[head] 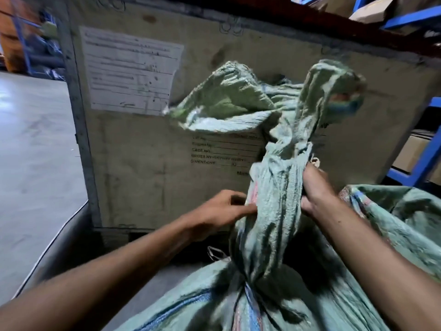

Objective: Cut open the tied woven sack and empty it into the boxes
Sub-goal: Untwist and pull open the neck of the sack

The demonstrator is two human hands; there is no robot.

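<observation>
A: Nearest the camera, what is seen?

B: The sack [274, 304] is seen low and central, its bulging body filling the bottom of the view. A pale green woven weave, crinkled and dull, with faded blue and pink stripes near the seam.

A: And where is the neck [274, 199] found from the grip?

B: It rises from a cinched waist just above the body, straight up between the two hands. Its long axis is close to upright, leaning slightly right. A tie [214, 254] is glimpsed as a thin pale loop left of the waist; whether it binds the neck cannot be told.

A: How are the hands placed?

B: The left hand [219, 211] is laid on the neck's left side, fingers half curled and pinching the cloth. The right hand [312, 189] is closed round the neck's right side, a little higher. Both are touching the neck; the left is judged nearer to the waist where a cut would be made. No blade is seen in either grip.

A: Above the hands?

B: The loose mouth is flared into two floppy, frayed lobes, blurred. A second sack [405, 211] of the same weave is seen at the right.

A: Beyond that?

B: A large crate [143, 175] of stained board with metal edging is stood behind, a paper label [131, 70] stuck on it. Blue racking [420, 163] is seen at far right, smooth grey floor [33, 139] at left.
</observation>
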